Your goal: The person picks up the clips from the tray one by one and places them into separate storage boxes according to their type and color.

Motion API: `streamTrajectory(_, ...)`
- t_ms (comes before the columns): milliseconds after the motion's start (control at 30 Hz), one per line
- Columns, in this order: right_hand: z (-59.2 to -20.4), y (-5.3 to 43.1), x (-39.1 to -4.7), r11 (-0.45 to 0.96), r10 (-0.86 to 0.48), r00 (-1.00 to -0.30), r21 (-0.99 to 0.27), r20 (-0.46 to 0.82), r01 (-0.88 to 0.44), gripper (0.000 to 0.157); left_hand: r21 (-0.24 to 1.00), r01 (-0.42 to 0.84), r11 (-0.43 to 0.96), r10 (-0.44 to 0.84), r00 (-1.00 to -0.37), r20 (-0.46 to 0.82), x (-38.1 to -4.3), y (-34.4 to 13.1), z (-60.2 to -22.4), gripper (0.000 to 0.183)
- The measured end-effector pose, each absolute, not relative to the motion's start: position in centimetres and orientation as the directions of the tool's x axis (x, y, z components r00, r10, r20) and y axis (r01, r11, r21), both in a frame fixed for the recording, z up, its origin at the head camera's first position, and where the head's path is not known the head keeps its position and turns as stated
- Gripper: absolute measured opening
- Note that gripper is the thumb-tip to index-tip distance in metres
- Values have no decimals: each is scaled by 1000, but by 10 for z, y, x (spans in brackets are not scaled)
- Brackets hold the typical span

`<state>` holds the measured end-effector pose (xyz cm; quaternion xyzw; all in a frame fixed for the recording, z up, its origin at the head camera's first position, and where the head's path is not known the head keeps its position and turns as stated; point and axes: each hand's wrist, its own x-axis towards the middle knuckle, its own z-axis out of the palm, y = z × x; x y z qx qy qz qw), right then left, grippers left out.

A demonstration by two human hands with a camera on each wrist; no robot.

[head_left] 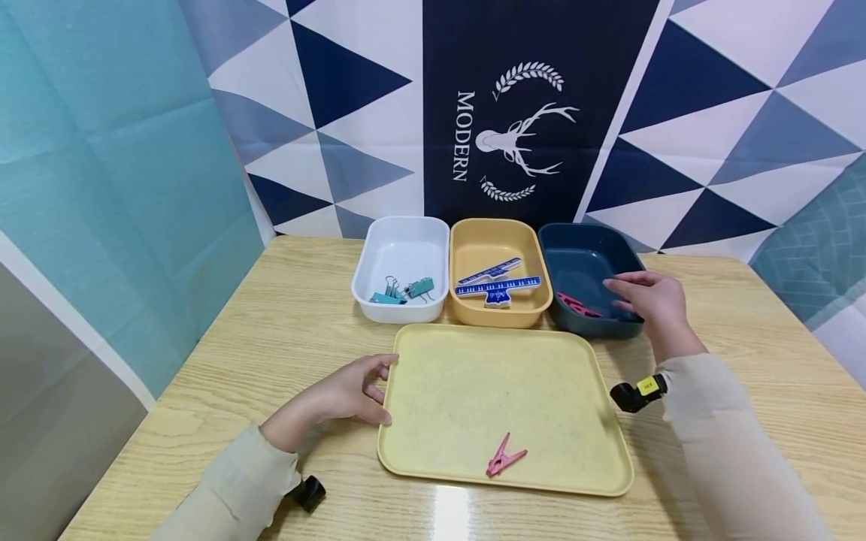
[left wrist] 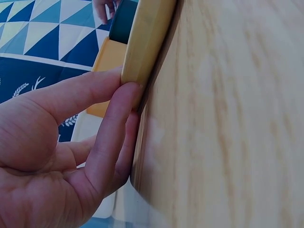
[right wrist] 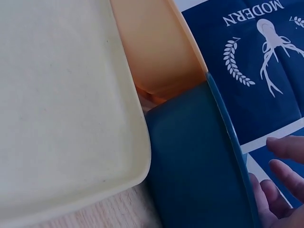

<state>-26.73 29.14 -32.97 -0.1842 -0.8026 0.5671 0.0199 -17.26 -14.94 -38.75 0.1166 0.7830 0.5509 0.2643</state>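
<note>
My left hand (head_left: 348,391) rests its fingertips and thumb against the left edge of the yellow tray (head_left: 473,383); in the left wrist view its fingers (left wrist: 111,137) touch the rim. Above the right side of the dark blue bin (head_left: 585,324) is my right hand (head_left: 652,300), fingers loosely bent and nothing visible between them. Pinkish-red clothespins (head_left: 576,305) lie inside that bin. One pink clothespin (head_left: 502,457) lies near the tray's front edge. In the right wrist view, only part of the right hand (right wrist: 282,185) shows, beside the bin's wall.
Left of the dark blue bin, an orange-yellow bin (head_left: 501,318) holds blue piano-key-patterned clips (head_left: 497,287). Farther left, a white bin (head_left: 401,312) contains teal binder clips (head_left: 419,287). All three bins stand side by side behind the tray on a wooden table (head_left: 291,315), before a patterned cloth (head_left: 365,98).
</note>
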Motion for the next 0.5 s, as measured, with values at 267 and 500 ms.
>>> streamTrajectory(267,-325,288,-258,213,313,-933,-945,-175,248,25,924,-120,363,468,-834,-293,-172,-149,-386,92)
streamTrajectory(500,-325,284,-253,225,291,-940,-943,-176,246,27,925,-126,360,473,-829,-297,-173,-149,-387,92)
